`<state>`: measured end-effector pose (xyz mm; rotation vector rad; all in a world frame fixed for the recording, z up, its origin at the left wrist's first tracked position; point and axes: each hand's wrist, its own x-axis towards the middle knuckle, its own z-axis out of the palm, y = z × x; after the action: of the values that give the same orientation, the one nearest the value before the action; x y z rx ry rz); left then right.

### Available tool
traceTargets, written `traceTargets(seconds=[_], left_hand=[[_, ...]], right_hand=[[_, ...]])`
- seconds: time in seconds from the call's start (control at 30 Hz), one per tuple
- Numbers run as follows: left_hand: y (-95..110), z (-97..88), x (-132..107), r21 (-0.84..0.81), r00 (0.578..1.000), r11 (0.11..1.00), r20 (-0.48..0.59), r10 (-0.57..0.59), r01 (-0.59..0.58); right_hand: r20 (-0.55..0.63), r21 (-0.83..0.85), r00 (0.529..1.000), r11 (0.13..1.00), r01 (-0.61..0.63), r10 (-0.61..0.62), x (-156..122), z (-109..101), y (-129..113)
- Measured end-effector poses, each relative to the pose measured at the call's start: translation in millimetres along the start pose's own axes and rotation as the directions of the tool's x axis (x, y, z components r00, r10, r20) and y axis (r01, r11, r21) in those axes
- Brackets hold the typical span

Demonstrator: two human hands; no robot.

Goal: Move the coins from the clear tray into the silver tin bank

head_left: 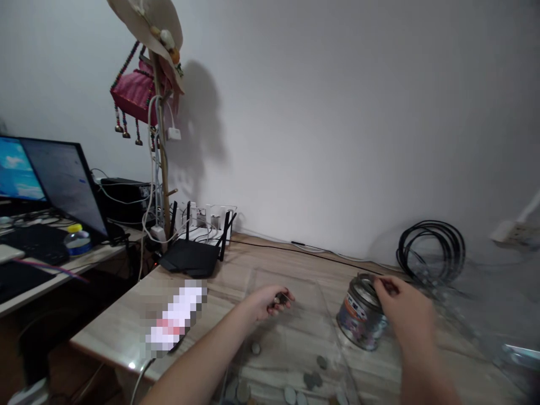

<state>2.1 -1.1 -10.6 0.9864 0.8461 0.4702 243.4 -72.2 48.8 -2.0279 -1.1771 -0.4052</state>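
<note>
My left hand (268,302) is cupped, fingers curled around several dark coins (280,300), above a clear plastic tray (314,289). In the near part of that tray lie loose coins (312,381), some silvery and some darker. To the right stands an upright round tin can (361,315) with a printed label and a metal top. My right hand (407,309) is at the can's top rim, thumb and fingers pinched together. Whatever is between those fingertips is hidden or too small to make out.
A black router (192,257) with upright antennas sits at the table's back left, and a phone-like blurred screen (177,318) lies in front of it. Coiled black cable (430,253) leans on the wall at right. A stand (162,169) holds a hat and pink bag.
</note>
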Motion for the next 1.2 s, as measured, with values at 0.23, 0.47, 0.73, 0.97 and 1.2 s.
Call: traceTargets(seconds=[0.23,0.47,0.73,0.97,1.2], left_hand=[[0,-0.3,0,0.018,0.999,0.999,-0.030,0.027,-0.026],[2,3.8,-5,0.120,0.995,0.991,-0.082,0.063,-0.053],[0,2.9,-2,0.130,0.992,0.988,-0.081,0.098,-0.087],[2,3.5,-3,0.077,0.993,0.995,-0.099,0.070,-0.063],[2,2.7,-3,0.058,0.994,0.996,-0.088,0.067,-0.062]], right_hand=[[0.105,-0.115,0.981,0.981,-0.154,0.166,5,-7,5],[0.176,-0.155,0.949,0.959,-0.236,0.262,3,-15,-5],[0.147,-0.084,0.968,0.977,-0.194,0.205,4,-11,2],[-0.024,-0.123,0.996,0.989,-0.088,0.085,12,10,29],[0.058,-0.041,0.998,0.999,-0.020,0.023,21,15,33]])
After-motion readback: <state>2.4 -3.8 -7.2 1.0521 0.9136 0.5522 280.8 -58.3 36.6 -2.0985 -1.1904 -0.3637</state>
